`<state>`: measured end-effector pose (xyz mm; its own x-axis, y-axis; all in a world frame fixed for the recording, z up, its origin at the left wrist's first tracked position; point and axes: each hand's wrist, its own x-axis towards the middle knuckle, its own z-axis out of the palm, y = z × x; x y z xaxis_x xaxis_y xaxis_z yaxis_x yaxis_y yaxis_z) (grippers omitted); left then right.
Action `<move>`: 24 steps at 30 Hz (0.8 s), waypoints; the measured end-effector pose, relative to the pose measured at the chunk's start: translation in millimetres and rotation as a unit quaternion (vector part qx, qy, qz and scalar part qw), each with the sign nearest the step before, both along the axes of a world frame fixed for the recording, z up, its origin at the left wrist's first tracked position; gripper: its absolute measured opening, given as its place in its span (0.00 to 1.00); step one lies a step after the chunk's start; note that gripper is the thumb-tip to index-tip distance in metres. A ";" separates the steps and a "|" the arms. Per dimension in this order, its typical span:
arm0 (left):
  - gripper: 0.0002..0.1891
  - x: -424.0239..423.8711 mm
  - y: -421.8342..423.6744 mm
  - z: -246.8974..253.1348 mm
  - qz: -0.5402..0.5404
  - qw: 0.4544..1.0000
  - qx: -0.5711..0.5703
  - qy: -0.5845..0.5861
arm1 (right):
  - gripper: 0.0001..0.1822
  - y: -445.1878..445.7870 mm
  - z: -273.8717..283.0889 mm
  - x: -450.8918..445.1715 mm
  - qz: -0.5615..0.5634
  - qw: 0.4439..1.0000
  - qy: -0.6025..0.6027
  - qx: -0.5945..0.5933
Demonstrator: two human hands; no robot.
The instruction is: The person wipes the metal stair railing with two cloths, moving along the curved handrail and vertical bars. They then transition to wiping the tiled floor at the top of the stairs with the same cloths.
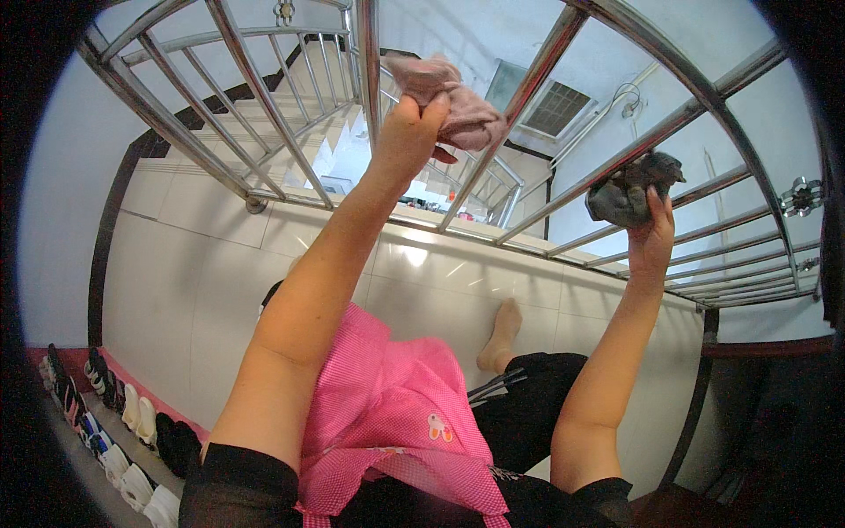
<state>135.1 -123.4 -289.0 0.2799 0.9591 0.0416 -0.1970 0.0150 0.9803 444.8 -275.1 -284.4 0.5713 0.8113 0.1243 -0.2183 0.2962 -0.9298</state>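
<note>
My left hand (410, 135) grips a pinkish-brown cloth (465, 109) between two metal uprights of the stair railing, near the top centre. At the right, my right hand (651, 234) is closed around a dark grey cloth (620, 198), which lies against a slanting metal bar (667, 129) of the railing. Both arms reach out over the railing's lower bars. A pink checked apron (409, 389) with a rabbit patch hangs at my front.
The stainless steel railing (277, 142) curves across the view, with tiled stairs (231, 125) descending behind it. Rows of shoes (135, 412) stand at lower left. My bare foot (502, 333) is on the tiled floor (429, 300). Dark furniture (759, 402) stands at lower right.
</note>
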 end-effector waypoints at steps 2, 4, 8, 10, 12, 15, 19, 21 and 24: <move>0.19 9.5 0.3 -19.7 -0.055 0.998 0.017 0.035 | 0.20 8.4 -4.3 -10.4 0.048 0.998 -0.029 -0.027; 0.22 19.1 -9.6 -21.5 -0.177 0.980 0.014 0.087 | 0.22 14.7 -14.4 -22.6 0.050 0.992 -0.069 -0.094; 0.24 41.3 -5.9 -72.5 -0.135 0.968 0.160 0.138 | 0.20 22.6 -15.0 -41.5 0.085 0.979 -0.094 -0.157; 0.25 39.6 0.9 -76.5 -0.138 0.959 0.184 0.168 | 0.19 19.5 -3.5 -49.0 0.087 0.974 -0.103 -0.181; 0.23 37.4 -7.3 -79.7 -0.087 0.929 0.254 0.254 | 0.16 18.8 -11.0 -42.2 0.090 0.963 -0.131 -0.219; 0.20 35.0 -7.7 -84.8 -0.080 0.911 0.225 0.336 | 0.12 19.9 -35.6 -28.7 0.092 0.930 -0.239 -0.265; 0.12 23.1 1.0 -59.4 -0.019 0.943 0.231 0.239 | 0.14 17.4 -33.7 -3.7 -0.034 0.865 -0.400 -0.301; 0.13 16.9 6.4 -41.2 0.034 0.947 0.224 0.227 | 0.19 8.4 -30.7 21.8 -0.019 0.946 -0.275 -0.172; 0.19 8.8 10.3 -25.0 0.089 0.962 0.186 0.178 | 0.24 1.2 -7.9 5.8 -0.002 0.991 -0.123 -0.058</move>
<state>143.9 -113.1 -313.9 0.1725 0.9307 0.3227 0.1857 -0.3524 0.9172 450.6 -273.9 -292.3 0.5377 0.8264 0.1672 0.0208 0.1853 -0.9825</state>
